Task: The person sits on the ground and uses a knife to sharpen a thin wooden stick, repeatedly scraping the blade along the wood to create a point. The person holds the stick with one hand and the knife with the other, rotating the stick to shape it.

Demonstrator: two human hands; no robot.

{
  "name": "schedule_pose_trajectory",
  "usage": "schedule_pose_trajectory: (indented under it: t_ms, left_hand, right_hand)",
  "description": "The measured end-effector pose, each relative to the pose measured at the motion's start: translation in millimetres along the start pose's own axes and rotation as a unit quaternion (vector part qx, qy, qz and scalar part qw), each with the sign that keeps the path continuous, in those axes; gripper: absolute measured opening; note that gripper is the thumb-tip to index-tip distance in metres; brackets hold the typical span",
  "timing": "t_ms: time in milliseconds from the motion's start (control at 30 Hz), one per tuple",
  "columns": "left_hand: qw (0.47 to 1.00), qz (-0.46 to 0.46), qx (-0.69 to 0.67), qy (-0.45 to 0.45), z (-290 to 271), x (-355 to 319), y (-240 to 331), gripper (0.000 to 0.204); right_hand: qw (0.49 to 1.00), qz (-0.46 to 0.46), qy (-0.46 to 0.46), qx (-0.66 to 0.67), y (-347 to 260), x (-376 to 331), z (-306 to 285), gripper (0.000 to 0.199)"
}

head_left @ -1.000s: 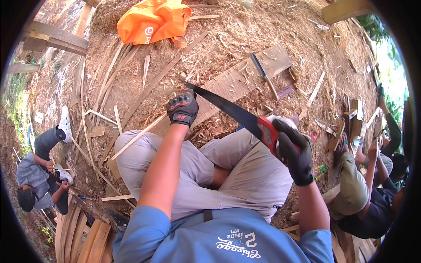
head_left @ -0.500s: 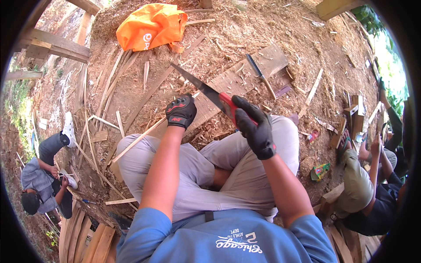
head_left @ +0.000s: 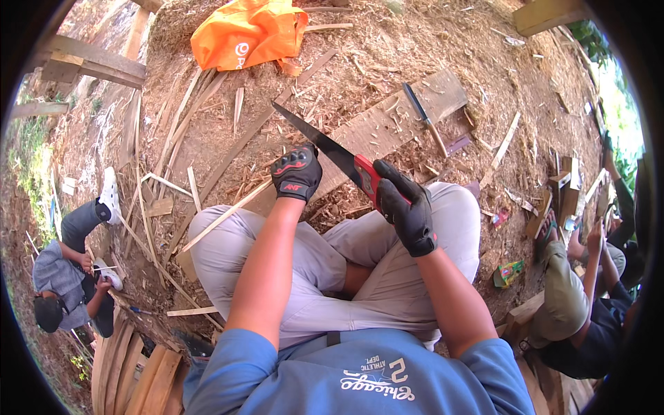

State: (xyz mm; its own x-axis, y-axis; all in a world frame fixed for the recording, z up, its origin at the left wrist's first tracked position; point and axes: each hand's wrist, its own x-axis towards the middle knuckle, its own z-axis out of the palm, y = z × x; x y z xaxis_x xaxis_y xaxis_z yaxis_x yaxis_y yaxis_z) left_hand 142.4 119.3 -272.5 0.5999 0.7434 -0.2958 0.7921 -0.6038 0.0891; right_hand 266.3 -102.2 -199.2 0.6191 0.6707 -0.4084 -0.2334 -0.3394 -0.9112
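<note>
My left hand (head_left: 296, 171), in a black glove with red trim, is closed around a thin wooden strip (head_left: 228, 216). The strip slants down across my left knee. My right hand (head_left: 407, 207), gloved in black too, grips the red handle of a handsaw (head_left: 325, 143). Its dark blade points away to the far left and passes just beyond my left hand; whether the teeth touch the strip I cannot tell. Under and beyond the blade lies a wide plank (head_left: 360, 135) strewn with shavings. A knife (head_left: 424, 117) with a wooden handle rests across the plank's far right part.
An orange bag (head_left: 249, 34) lies at the far side. Long wood strips (head_left: 183, 124) are scattered to the left, over ground covered in shavings. One person (head_left: 66, 280) sits at left holding a thin stick; others (head_left: 581, 304) sit at right. A green packet (head_left: 508, 274) lies near my right knee.
The view has shifted slightly, so the surroundings appear a little farther right. My right hand and the saw have come slightly nearer to me; both hands keep their hold.
</note>
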Motion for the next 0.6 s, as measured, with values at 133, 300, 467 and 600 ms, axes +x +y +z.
schedule_pose_trajectory:
  t_ms: [133, 300, 467, 600]
  left_hand:
    - [1.0, -0.006, 0.001, 0.01, 1, 1, -1, 0.03]
    - [1.0, 0.008, 0.023, 0.004, 19, -4, -1, 0.031]
    - [1.0, 0.002, -0.009, -0.018, 0, 8, -1, 0.032]
    - [0.999, 0.022, 0.01, -0.029, -9, 4, 7, 0.029]
  right_hand:
    - [0.998, 0.008, -0.024, -0.053, -19, -16, -15, 0.045]
    - [0.99, -0.033, -0.051, -0.131, -52, -33, -23, 0.044]
    - [0.991, -0.03, 0.024, -0.131, -63, -81, -72, 0.043]
    - [0.993, 0.021, 0.03, -0.111, -63, -105, -78, 0.042]
